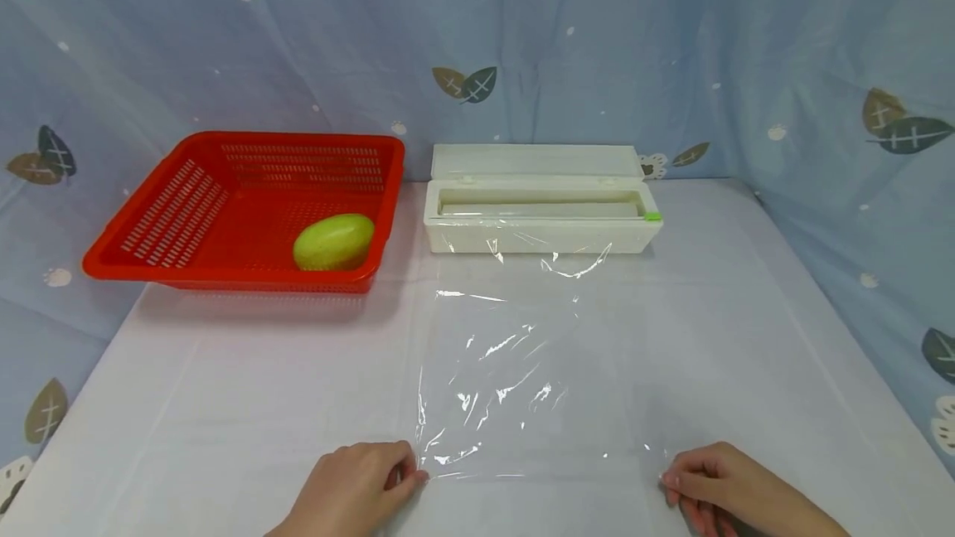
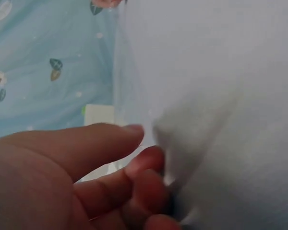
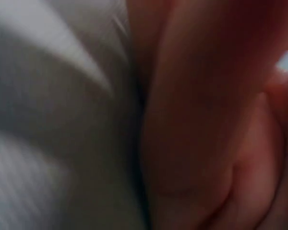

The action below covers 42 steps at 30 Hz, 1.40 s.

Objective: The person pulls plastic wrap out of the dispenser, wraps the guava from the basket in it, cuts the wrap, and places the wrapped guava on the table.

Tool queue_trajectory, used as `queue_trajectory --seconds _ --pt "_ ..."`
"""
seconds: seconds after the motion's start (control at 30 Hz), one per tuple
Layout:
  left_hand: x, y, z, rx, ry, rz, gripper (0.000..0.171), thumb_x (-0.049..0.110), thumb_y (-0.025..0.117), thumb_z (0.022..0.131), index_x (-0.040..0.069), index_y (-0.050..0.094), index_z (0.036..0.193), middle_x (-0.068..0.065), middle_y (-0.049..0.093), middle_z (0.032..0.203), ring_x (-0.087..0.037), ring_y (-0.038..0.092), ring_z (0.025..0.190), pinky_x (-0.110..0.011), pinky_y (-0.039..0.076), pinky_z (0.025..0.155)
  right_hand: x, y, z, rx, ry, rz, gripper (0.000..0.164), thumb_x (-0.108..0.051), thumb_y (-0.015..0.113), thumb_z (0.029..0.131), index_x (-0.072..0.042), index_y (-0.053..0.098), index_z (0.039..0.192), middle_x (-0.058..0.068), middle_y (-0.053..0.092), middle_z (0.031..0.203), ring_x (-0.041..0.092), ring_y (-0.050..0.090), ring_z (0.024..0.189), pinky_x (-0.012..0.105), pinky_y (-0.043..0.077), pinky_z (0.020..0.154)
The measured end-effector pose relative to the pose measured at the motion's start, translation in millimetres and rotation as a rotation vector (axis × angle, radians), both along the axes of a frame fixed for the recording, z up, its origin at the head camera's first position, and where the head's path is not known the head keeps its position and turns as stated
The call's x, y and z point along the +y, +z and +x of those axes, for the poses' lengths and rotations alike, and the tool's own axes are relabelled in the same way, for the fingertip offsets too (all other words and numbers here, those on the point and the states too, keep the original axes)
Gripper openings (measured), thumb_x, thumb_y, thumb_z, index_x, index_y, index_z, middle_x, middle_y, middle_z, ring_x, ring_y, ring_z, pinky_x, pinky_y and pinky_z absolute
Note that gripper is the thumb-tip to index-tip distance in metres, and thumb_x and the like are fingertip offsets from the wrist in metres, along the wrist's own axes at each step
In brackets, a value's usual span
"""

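A sheet of clear cling film (image 1: pixel 515 379) stretches from a white cling film box (image 1: pixel 537 236) at the back toward the person, with shiny creases across it. My left hand (image 1: pixel 358 483) pinches its near left corner between thumb and forefinger. At the near right corner, my right hand (image 1: pixel 734 487) pinches the film with curled fingers. In the left wrist view the thumb (image 2: pixel 101 143) lies close over the curled fingertips. The right wrist view is dark and blurred, filled mostly by fingers (image 3: pixel 197 120). The box lid (image 1: pixel 533 162) is raised, and a roll (image 1: pixel 540 210) shows inside.
A red plastic basket (image 1: pixel 257 274) stands at the back left, with a yellow-green oval melon (image 1: pixel 333 243) in it. A green tab (image 1: pixel 652 216) marks the box's right end. Behind the white-covered table (image 1: pixel 246 413) hangs a blue patterned curtain (image 1: pixel 567 40).
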<state>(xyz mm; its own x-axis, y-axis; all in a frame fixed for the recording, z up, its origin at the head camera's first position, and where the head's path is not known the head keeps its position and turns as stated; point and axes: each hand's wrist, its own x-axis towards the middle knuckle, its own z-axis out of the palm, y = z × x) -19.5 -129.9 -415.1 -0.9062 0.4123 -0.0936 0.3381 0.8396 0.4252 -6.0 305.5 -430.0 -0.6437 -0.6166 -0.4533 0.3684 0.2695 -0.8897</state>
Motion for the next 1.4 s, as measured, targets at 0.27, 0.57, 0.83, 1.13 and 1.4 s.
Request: queue_trajectory --seconds 0.27,0.57,0.83,1.13,1.4 --pt "-2 4.3 -6.5 -0.05 -0.033 -0.023 0.02 0.041 0.06 0.08 0.032 0.048 0.066 0.022 0.037 0.055 0.001 0.035 0.053 -0.022 0.028 0.049 -1 -1.1 -2.5 0.044 0.008 0.019 0.028 -0.011 0.038 0.096 0.003 0.058 0.083 0.007 0.057 0.057 0.003 0.048 0.046 0.025 0.044 0.039" --pt "-5 14.7 -12.5 -0.001 -0.003 -0.099 0.03 0.047 0.059 0.08 0.032 0.041 0.06 0.019 0.033 0.051 0.0 0.033 0.05 -0.022 0.027 0.049 -4 -2.5 0.4 0.031 -0.015 0.021 0.028 -0.013 0.039 0.096 0.003 0.059 0.084 0.008 0.057 0.058 0.004 0.046 0.046 0.024 0.044 0.04" --pt "-5 29.0 -26.5 0.087 0.037 -0.119 0.034 0.046 0.061 0.078 0.032 0.037 0.058 0.017 0.03 0.05 0.001 0.03 0.046 -0.02 0.026 0.046 -3 -1.7 0.9 0.051 -0.022 0.042 0.027 -0.013 0.04 0.095 0.002 0.059 0.083 0.012 0.056 0.057 0.005 0.047 0.045 0.026 0.044 0.039" --pt "3 58.0 -44.1 0.123 0.024 -0.126 0.013 0.042 0.065 0.077 0.034 0.055 0.073 0.024 0.037 0.058 0.003 0.037 0.053 -0.02 0.032 0.049 -4 1.5 -0.4 0.044 -0.031 0.053 0.027 -0.014 0.041 0.095 0.003 0.058 0.083 0.011 0.055 0.056 0.006 0.047 0.044 0.027 0.044 0.038" --pt "9 107.2 -65.4 0.297 -0.02 0.001 0.01 0.038 0.063 0.08 0.029 0.059 0.081 0.022 0.048 0.065 0.003 0.045 0.06 -0.02 0.038 0.052 -3 0.2 -0.4 0.057 -0.034 0.061 0.027 -0.013 0.041 0.095 0.003 0.058 0.082 0.01 0.055 0.056 0.009 0.047 0.043 0.029 0.045 0.038"
